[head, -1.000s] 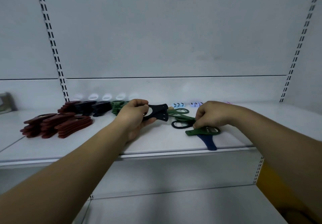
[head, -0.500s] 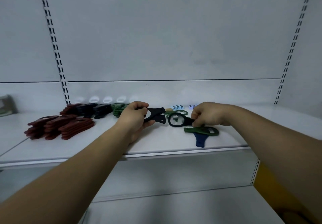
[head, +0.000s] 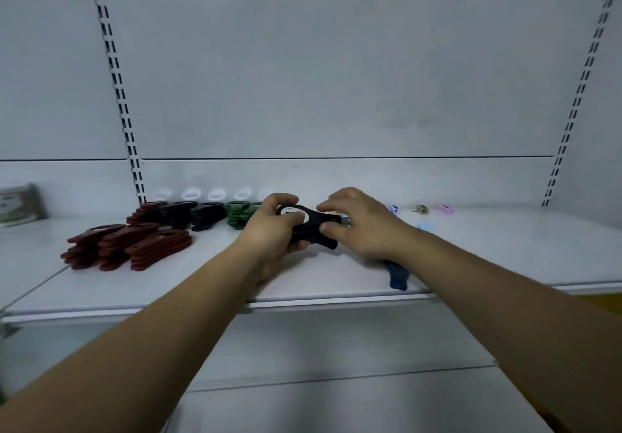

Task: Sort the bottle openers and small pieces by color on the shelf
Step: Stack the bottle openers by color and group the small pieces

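Both hands, change: half a second ago the right hand held one black opener over the green ones further right. Now it has carried it across to the bundle in the left hand, and the two hands meet.
Grip: the left hand curls round the black bottle openers from the left, and the right thumb and forefinger pinch their right end.
Position: the bundle is held between the hands, just above the shelf, about mid-width.
Blue opener: lies under the right wrist, its tip at the shelf's front edge.
Sorted stacks: red stacks sit far left. Dark stacks and a green stack sit further back, the green one just left of the left hand.
Small pieces: scattered at the back, right of the right hand.
Open room: white shelf surface shows towards the right end, and along the front between the red stacks and the left forearm.
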The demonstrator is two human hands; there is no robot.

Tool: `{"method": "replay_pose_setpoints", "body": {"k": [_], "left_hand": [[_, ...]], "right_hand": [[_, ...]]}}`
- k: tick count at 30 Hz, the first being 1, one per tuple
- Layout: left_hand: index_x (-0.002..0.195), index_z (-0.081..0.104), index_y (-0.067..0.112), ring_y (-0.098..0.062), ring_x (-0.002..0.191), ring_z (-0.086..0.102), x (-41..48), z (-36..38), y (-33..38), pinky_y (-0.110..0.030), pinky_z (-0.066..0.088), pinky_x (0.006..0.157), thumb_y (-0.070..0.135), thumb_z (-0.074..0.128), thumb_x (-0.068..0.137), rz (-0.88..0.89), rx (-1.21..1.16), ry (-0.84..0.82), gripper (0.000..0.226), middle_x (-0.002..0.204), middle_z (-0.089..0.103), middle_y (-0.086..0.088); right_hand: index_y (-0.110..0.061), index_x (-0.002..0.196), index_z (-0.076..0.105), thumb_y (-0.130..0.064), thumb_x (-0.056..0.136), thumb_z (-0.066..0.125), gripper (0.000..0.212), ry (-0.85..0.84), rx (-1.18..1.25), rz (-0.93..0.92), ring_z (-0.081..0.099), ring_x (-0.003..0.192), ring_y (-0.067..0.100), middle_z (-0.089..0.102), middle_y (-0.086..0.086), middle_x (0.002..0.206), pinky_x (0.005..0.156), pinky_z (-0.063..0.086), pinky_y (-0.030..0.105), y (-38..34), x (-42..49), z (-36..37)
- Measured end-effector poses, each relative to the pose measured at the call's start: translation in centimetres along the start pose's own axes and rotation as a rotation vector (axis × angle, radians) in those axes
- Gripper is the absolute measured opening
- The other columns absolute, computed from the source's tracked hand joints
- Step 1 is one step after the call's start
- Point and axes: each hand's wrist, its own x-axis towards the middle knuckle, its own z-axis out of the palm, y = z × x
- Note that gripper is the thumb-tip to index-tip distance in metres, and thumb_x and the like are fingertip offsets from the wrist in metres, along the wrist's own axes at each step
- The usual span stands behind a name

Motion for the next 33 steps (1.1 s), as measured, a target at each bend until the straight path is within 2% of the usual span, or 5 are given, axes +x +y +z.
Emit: {"method": "replay_pose_setpoints", "body": {"k": [5,14,19,24,33], "left_hand": [[0.105,0.051,0.007,-0.026,0.051,0.060,-0.1,-1.2,0.7,-0.020,0.039,0.037,-0.002,0.042,0.090,-0.088,-0.088,0.072,0.020,0.081,0.059,-0.015],[0.094,0.055,0.004,-0.015,0.041,0.053,-1.6,-5.0,1.6,-0.018,0.033,0.035,0.012,0.040,0.099,-0.133,-0.024,0.063,0.018,0.070,0.062,-0.011],[0.087,0.055,0.007,-0.018,0.036,0.046,-2.2,-7.4,1.7,-0.020,0.025,0.035,0.012,0.041,0.097,-0.132,0.031,0.114,0.017,0.065,0.048,-0.004],[0.092,0.058,0.011,-0.018,0.047,0.049,-3.1,-8.3,2.3,-0.024,0.032,0.046,0.038,0.043,0.099,-0.097,0.042,0.050,0.032,0.067,0.059,-0.007],[0.098,0.059,0.010,-0.020,0.051,0.058,-2.8,-8.9,1.8,-0.024,0.038,0.047,0.043,0.032,0.102,-0.036,0.245,0.131,0.043,0.079,0.064,-0.011]], "right_hand": [[-0.019,0.136,0.044,-0.040,0.099,0.042,0.042,-0.114,-0.211,-0.134,0.048,0.112,0.022,0.052,0.003,0.120,0.098,0.040,0.040,-1.6,-0.4,0.6],[-0.018,0.131,0.046,-0.028,0.102,0.037,0.032,-0.087,-0.137,-0.224,0.051,0.109,0.025,0.055,0.005,0.120,0.090,0.038,0.034,-4.7,0.9,3.3],[-0.025,0.148,0.025,-0.035,0.100,0.041,0.052,-0.193,-0.142,-0.264,0.045,0.122,0.021,0.046,0.004,0.136,0.098,0.035,0.030,-7.1,0.4,4.0],[-0.026,0.140,0.040,-0.030,0.102,0.040,0.038,-0.104,-0.015,-0.210,0.049,0.112,0.019,0.054,0.002,0.129,0.088,0.036,0.027,-8.0,0.4,4.7],[-0.026,0.134,0.049,-0.024,0.100,0.044,0.034,-0.031,0.125,-0.196,0.053,0.105,0.015,0.061,0.000,0.122,0.079,0.036,0.018,-8.6,-0.2,5.7]]}}
